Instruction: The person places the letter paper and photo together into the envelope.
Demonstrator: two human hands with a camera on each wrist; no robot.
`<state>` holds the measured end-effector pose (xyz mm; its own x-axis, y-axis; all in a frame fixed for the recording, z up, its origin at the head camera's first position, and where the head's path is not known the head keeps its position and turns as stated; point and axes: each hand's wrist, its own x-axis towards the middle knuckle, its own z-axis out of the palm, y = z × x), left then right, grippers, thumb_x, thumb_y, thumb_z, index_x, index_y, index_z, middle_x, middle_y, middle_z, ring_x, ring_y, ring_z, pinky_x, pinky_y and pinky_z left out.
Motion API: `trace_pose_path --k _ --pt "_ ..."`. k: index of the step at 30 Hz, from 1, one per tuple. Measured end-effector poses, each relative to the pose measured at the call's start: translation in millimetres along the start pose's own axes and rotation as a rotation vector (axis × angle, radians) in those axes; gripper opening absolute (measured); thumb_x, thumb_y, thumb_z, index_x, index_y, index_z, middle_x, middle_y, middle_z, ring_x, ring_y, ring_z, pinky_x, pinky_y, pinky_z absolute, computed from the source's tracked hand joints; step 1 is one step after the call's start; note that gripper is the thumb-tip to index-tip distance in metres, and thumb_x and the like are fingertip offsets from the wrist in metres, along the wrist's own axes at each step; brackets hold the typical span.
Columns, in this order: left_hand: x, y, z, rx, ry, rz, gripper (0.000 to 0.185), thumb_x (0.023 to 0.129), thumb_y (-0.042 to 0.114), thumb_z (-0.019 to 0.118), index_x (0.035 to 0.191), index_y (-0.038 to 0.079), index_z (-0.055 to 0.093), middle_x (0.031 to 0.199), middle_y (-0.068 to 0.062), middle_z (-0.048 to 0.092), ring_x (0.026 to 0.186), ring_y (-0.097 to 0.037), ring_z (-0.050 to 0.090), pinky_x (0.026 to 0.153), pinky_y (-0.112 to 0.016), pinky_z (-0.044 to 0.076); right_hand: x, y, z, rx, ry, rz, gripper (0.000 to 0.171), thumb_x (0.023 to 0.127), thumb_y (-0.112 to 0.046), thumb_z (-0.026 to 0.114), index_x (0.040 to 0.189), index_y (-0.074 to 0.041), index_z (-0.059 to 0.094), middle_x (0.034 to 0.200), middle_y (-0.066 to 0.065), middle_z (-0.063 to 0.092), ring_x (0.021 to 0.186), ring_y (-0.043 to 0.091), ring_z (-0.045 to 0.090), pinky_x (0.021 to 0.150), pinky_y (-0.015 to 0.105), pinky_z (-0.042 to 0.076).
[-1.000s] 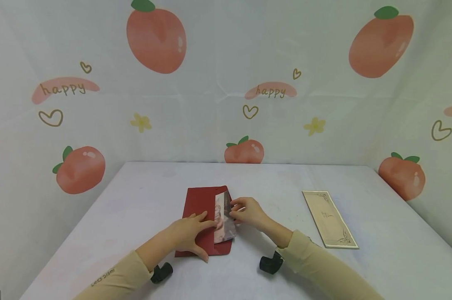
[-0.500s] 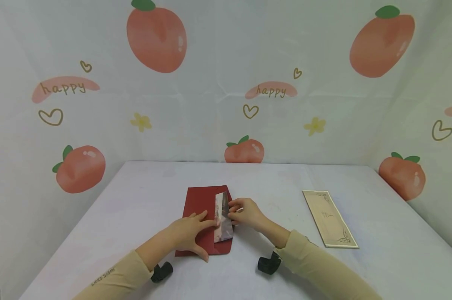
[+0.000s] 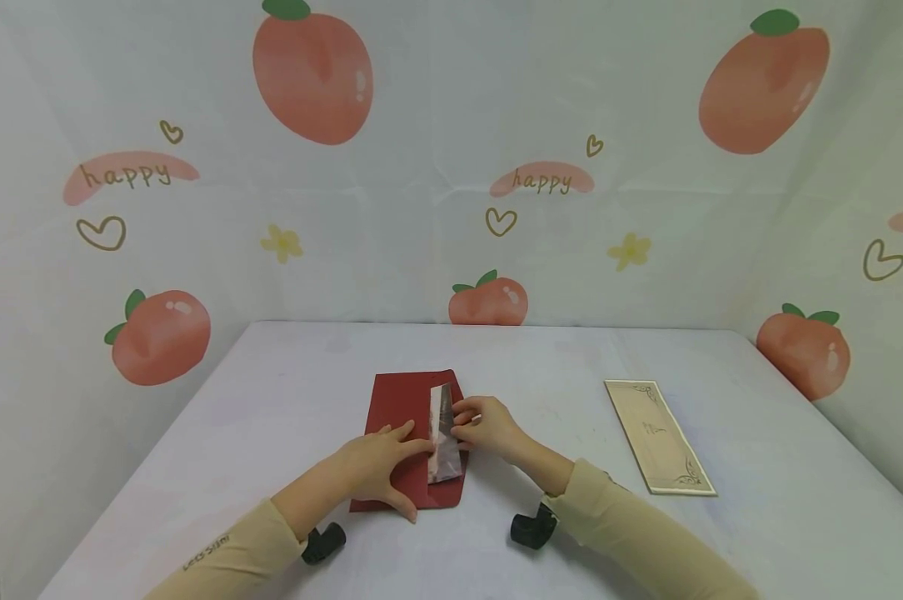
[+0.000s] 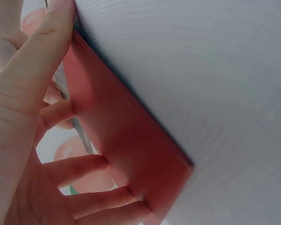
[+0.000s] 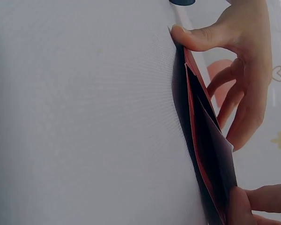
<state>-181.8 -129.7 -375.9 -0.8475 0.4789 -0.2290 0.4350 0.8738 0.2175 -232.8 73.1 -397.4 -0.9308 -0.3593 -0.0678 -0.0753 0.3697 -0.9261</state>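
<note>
A red envelope (image 3: 395,400) lies on the white table, its open side facing right. My left hand (image 3: 372,467) presses it down with spread fingers, the thumb at the near edge. In the left wrist view, those fingertips rest along the red paper (image 4: 126,126). A printed photo (image 3: 442,462) sits partly inside the envelope, a strip of it showing at the mouth. My right hand (image 3: 487,429) pinches the photo's right edge between thumb and fingers. From the right wrist, the envelope's mouth gapes around the dark photo (image 5: 223,152); the photo's inner end is hidden.
A cream card (image 3: 656,433) with a decorative border lies to the right on the white table (image 3: 526,358). Black wrist-camera pieces (image 3: 534,527) hang below both wrists. Behind the table's far edge rises a peach-printed cloth backdrop (image 3: 391,242).
My right hand has shifted slightly left, sliding the photo deeper into the envelope, so a narrower strip shows. The left hand stays in place on the envelope.
</note>
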Motion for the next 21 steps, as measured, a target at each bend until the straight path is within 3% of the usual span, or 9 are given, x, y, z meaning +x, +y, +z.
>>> trace_pose_path --k 21 --pt "1.3 -0.8 0.9 -0.004 -0.005 -0.005 0.086 0.061 0.059 0.078 0.134 0.027 0.047 0.147 -0.014 0.039 0.130 -0.047 0.040 0.094 -0.060 0.044 -2.1 -5.2 7.6 0.005 0.004 -0.024 0.037 0.081 0.006 0.063 0.117 0.010 0.055 0.101 0.020 0.059 0.080 0.013 0.061 0.066 0.033 0.058"
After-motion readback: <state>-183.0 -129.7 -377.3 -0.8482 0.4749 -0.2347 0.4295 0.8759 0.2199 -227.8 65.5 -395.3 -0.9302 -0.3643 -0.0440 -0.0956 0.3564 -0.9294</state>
